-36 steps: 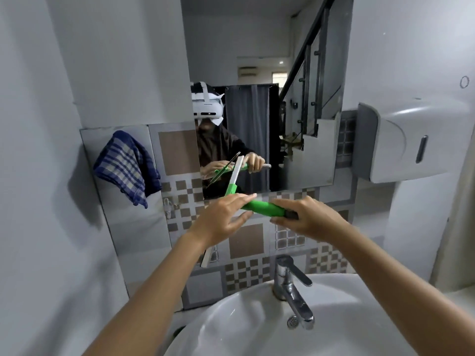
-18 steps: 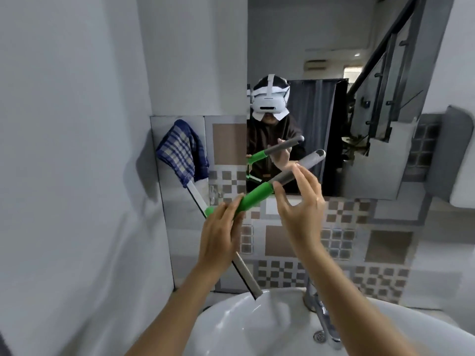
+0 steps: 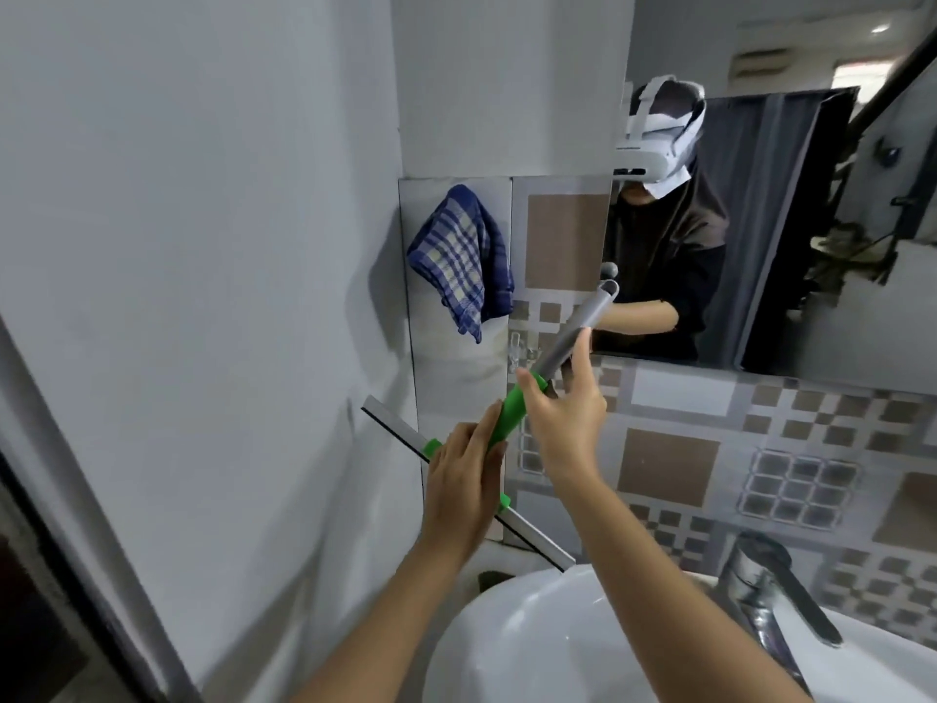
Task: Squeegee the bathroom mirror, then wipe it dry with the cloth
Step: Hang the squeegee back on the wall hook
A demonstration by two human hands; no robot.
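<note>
Below the mirror, head view: your left hand and right hand both clasp the squeegee handle; blade off glass. Checked cloth hangs nearby. Rec: set blade flat at top, even pressure.

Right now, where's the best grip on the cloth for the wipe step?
Probably the cloth's bunched top, where it hangs from the wall; whatever holds it is hidden. Come from the front right, pinch the gathered folds and lift up and off. The loose tail only dangles. Both hands are busy on the squeegee.
</note>
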